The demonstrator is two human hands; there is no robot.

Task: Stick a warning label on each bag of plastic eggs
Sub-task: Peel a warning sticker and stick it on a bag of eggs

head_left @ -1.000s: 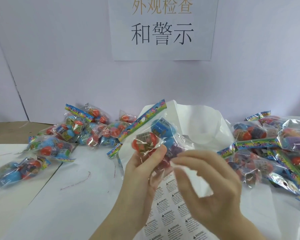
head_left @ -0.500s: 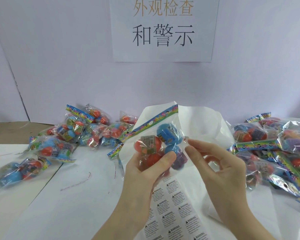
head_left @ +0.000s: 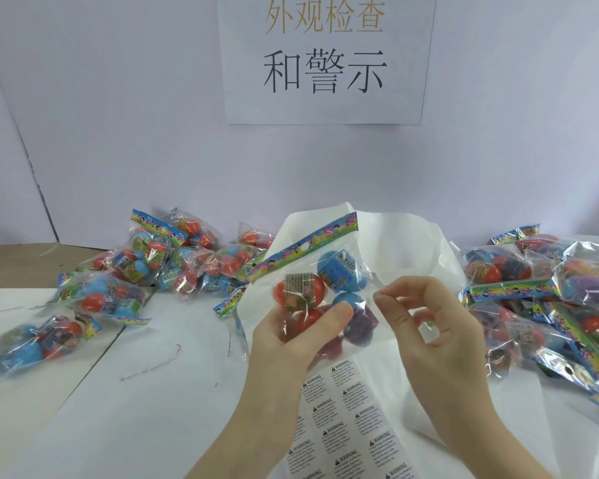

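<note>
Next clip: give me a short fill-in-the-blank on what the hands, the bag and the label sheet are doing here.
1. The held bag of eggs is gripped by the ___ hand.
2. The right hand pinches the bag's right ___.
3. The word printed on every label of the sheet is ___.
4. The sheet lies directly ___ the held bag in the view.

Missing words: left; edge; WARNING; below

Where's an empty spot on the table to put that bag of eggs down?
The white tabletop is bare between the left pile of bags and the warning label sheet. The right pile of bags is crowded, and so is the back left.
</note>
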